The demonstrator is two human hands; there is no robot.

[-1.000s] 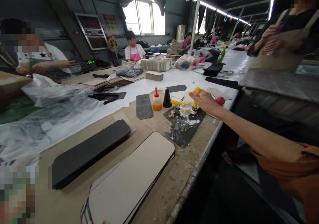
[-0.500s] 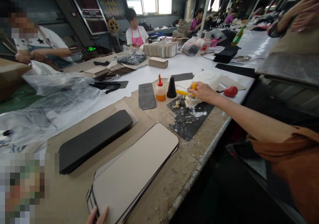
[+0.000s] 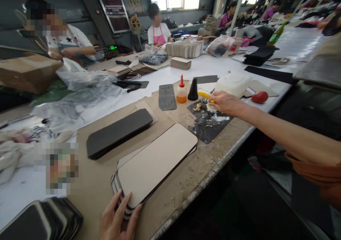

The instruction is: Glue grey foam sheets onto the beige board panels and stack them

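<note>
My left hand (image 3: 119,218) lies with its fingers spread on the near end of a stack of beige boards (image 3: 157,161) with dark edges and rounded corners. Farther off, my right hand (image 3: 226,103) is closed around a yellow-handled tool (image 3: 204,94); its working end is hidden. Below that hand, a dark sheet (image 3: 207,133) is smeared with white paste (image 3: 220,118). Beside the sheet stand a black cone (image 3: 193,90) and a squeeze bottle (image 3: 181,93) with a red tip and orange liquid. A translucent white container (image 3: 234,83) is just behind the right hand.
A stack of dark boards (image 3: 119,133) lies left of the beige ones, with more dark pieces (image 3: 39,218) at bottom left. A red object (image 3: 259,97) sits near the table edge (image 3: 197,197). Plastic wrap (image 3: 77,97) covers the left side. Co-workers sit across the table.
The view has swung left, so things appear farther right. More of my left hand shows on the beige boards. My right hand has shifted its hold on the yellow handle over the paste.
</note>
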